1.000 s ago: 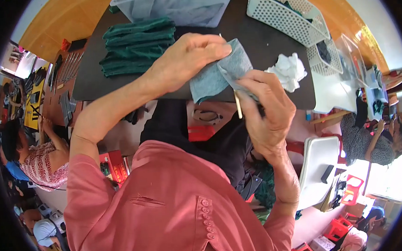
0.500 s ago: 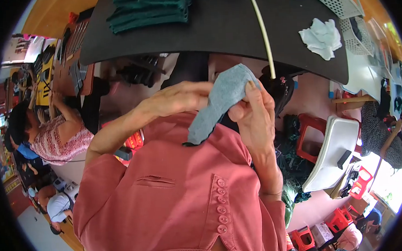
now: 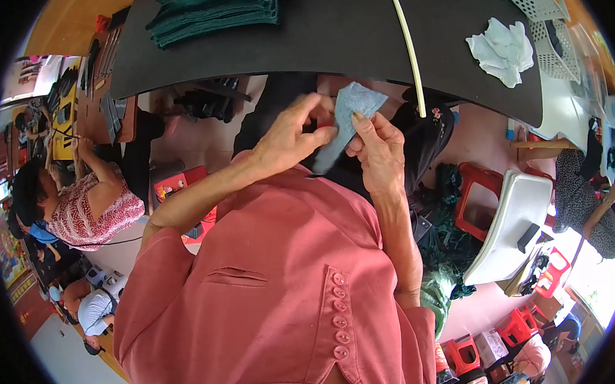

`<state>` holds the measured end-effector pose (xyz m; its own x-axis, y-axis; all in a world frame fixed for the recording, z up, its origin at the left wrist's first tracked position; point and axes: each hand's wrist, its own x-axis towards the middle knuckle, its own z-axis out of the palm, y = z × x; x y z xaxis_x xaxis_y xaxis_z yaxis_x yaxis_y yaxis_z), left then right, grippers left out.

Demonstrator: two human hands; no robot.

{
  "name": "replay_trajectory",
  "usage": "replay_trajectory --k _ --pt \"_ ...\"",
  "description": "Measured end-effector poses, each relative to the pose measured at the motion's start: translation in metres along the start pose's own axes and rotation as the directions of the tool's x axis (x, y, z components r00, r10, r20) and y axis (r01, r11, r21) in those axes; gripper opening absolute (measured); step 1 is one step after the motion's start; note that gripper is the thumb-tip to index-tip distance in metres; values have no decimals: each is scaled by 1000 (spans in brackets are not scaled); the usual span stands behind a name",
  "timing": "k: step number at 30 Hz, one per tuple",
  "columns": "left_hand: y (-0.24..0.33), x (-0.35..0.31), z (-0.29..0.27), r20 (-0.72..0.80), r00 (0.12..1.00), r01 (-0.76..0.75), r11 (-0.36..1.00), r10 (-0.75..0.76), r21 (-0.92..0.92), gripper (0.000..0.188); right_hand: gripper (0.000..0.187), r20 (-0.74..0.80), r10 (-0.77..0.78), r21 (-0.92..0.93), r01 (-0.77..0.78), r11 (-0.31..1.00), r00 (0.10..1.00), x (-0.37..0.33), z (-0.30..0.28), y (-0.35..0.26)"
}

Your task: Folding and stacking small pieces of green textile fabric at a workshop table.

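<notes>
A grey-blue, sock-shaped piece of cloth (image 3: 357,100) hangs in front of my chest, just off the near edge of the table. My right hand (image 3: 381,151) pinches it between thumb and fingers near its upper right part. The cloth's narrower end droops down and left toward my shirt. On its left side, my left hand (image 3: 292,132) is held with thumb and fingers apart and nothing between them. Whether its fingertips brush the cloth, I cannot tell.
On the dark table (image 3: 328,40) lie folded dark green cloths (image 3: 214,16), a pale thin strip (image 3: 407,47) and crumpled whitish cloth (image 3: 500,52). White plastic baskets (image 3: 554,51) stand at right. A white chair back (image 3: 508,228) is behind on the right; a person (image 3: 95,208) works at left.
My left hand has come off the cloth and its fingers have spread. My right hand has shifted slightly left, and the cloth is bent into a different shape, its top now pointing up and right.
</notes>
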<state>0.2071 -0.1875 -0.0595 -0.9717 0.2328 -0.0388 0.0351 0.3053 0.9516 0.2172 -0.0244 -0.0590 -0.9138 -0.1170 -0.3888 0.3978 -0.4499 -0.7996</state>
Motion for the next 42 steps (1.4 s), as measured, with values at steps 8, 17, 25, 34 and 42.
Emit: replay_trajectory --k 8,17,25,34,42 --pt "0 0 3 91 995 -25 998 30 -55 11 20 -38 77 169 -69 983 996 13 -3 24" --pt "5 12 4 62 989 138 984 -132 -109 12 24 11 51 223 -52 973 999 18 -4 14" --pt "-11 21 9 63 971 237 946 -229 -223 12 25 -6 -8 123 8 992 1000 17 -6 17" --pt "-7 17 13 51 996 83 991 -78 -101 10 19 -24 -19 -155 15 988 1000 26 -18 18" --pt "-23 21 5 230 956 271 856 -184 -441 16 11 158 88 267 -129 955 983 35 -31 20"
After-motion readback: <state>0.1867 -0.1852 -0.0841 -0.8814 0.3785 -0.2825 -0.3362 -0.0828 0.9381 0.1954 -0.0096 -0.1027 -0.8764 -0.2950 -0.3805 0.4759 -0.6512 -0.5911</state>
